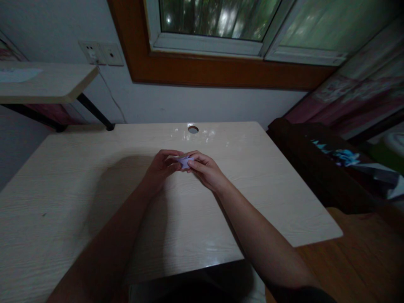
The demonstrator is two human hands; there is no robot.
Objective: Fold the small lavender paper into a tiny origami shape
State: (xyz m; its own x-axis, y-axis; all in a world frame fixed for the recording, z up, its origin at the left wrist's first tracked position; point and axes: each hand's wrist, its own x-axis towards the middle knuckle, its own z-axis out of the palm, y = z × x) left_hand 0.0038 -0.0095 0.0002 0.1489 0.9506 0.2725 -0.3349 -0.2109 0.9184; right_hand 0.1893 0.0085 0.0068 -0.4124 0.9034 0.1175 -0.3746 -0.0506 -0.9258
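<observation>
My left hand (161, 167) and my right hand (205, 170) meet above the middle of a pale wooden desk (78, 198). Between their fingertips is a small pale lilac folded piece, probably paper (184, 161). Both hands pinch it, left from the left side, right from the right. Most of the piece is hidden by my fingers. My forearms reach in from the bottom of the view.
A round cable hole (193, 129) sits near the desk's far edge. A raised shelf (47, 82) stands at the far left, wall sockets (101, 53) above it. A window (221, 21) is behind. Dark furniture with cloth (331, 164) lies to the right.
</observation>
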